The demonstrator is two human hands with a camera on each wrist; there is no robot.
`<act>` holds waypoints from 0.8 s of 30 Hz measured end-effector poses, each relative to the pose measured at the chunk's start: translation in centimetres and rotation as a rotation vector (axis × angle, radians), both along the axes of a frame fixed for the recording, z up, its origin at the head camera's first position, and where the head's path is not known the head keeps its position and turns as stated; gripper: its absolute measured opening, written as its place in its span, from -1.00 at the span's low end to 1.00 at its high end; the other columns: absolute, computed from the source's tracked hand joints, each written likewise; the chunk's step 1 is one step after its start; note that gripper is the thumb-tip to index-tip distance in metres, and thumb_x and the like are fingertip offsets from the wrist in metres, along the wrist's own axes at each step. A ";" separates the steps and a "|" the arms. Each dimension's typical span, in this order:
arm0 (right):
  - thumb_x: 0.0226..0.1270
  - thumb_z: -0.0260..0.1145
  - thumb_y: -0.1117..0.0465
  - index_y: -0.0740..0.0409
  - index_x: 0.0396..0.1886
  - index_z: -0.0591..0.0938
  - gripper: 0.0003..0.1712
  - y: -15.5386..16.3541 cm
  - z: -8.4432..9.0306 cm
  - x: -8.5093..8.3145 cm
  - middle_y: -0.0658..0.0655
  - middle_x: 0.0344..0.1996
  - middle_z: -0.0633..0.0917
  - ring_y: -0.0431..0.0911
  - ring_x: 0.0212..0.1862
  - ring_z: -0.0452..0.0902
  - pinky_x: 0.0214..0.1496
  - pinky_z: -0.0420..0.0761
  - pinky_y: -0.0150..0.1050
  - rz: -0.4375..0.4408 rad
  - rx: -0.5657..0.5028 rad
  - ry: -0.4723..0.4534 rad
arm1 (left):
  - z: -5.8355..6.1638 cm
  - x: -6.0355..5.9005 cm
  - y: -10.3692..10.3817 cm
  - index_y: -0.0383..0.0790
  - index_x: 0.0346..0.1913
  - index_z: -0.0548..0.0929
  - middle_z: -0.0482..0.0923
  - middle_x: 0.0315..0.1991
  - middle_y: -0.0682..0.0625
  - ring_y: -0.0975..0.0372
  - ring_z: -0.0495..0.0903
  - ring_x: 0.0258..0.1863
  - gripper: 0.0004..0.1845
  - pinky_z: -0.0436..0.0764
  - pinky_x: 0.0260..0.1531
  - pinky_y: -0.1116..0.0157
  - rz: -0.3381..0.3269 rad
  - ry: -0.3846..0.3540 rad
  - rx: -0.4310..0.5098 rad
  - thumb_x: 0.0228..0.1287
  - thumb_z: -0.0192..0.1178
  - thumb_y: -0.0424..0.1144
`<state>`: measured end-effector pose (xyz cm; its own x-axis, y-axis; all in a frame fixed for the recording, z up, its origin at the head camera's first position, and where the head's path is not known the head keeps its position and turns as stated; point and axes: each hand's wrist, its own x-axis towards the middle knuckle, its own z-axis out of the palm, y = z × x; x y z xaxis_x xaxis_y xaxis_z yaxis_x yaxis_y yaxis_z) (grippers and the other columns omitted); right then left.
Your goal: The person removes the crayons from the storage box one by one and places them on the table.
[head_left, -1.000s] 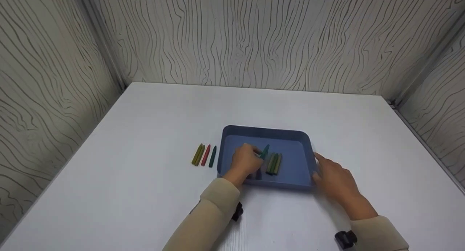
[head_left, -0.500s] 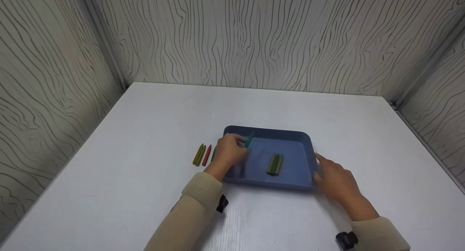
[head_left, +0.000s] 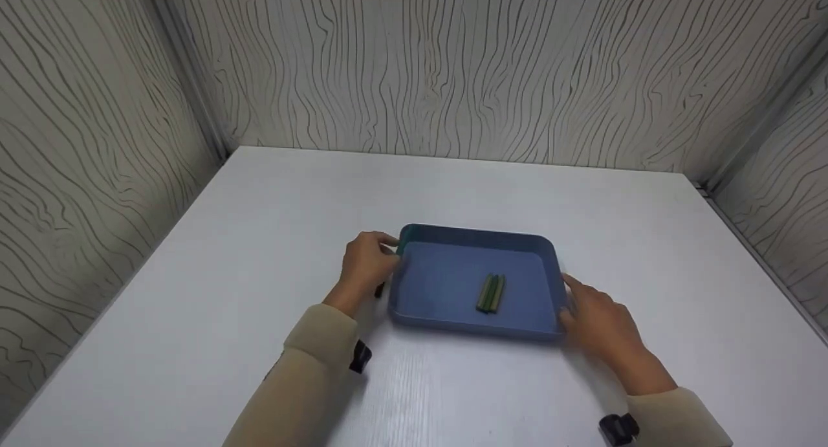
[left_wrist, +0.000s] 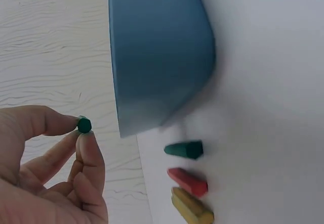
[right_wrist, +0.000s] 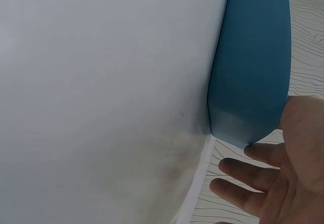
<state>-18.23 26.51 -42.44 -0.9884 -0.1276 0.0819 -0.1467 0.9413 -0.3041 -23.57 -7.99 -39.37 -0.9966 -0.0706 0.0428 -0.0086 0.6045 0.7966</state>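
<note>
My left hand [head_left: 365, 259] is at the left rim of the blue tray [head_left: 446, 279], pinching a green crayon [left_wrist: 84, 126] between thumb and fingertips. The left wrist view shows it raised above the table, seen end-on. Three green and olive crayons [head_left: 491, 294] lie side by side on the tray floor. My right hand [head_left: 598, 324] rests at the tray's right wall, its fingers loosely extended in the right wrist view and the index fingertip at the corner. On the table left of the tray lie another green crayon [left_wrist: 185, 149], a red crayon [left_wrist: 188, 182] and two yellow crayons [left_wrist: 192, 205].
The tray stands on a white table [head_left: 310, 195], toward its middle. Panels with a wood-grain pattern [head_left: 427, 72] rise behind and on both sides. In the head view, my left hand hides most of the loose crayons on the table.
My left hand has carried the green crayon leftward, from over the tray floor to the left rim. The right hand stays at the tray's right side.
</note>
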 end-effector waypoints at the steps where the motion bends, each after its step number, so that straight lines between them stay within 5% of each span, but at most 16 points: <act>1: 0.28 0.12 0.25 0.38 0.34 0.30 -0.37 0.0 0.0 0.0 0.44 0.15 0.48 0.37 0.12 0.38 0.01 0.37 0.26 0.001 0.002 0.003 | 0.0 0.0 -0.3 -0.30 -0.07 0.70 0.63 -0.35 -0.06 0.19 0.56 -0.43 -0.68 0.55 -0.39 0.25 0.007 -0.004 0.004 0.07 0.19 -0.42; 24: 0.27 0.16 0.27 0.37 0.34 0.31 -0.36 -0.1 0.1 -0.1 0.45 0.09 0.51 0.31 0.01 0.47 -0.10 0.43 0.21 -0.002 0.016 -0.006 | -2.2 0.8 -6.5 -0.38 -0.06 0.67 0.63 -0.25 -0.16 0.06 0.58 -0.26 -0.69 0.54 -0.24 0.13 0.112 -0.104 -0.046 0.11 0.18 -0.40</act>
<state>-18.29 26.41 -42.38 -0.9892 -0.1266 0.0737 -0.1428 0.9464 -0.2897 -22.72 -14.54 -41.55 -0.9819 -0.1815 -0.0550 -0.1591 0.6308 0.7595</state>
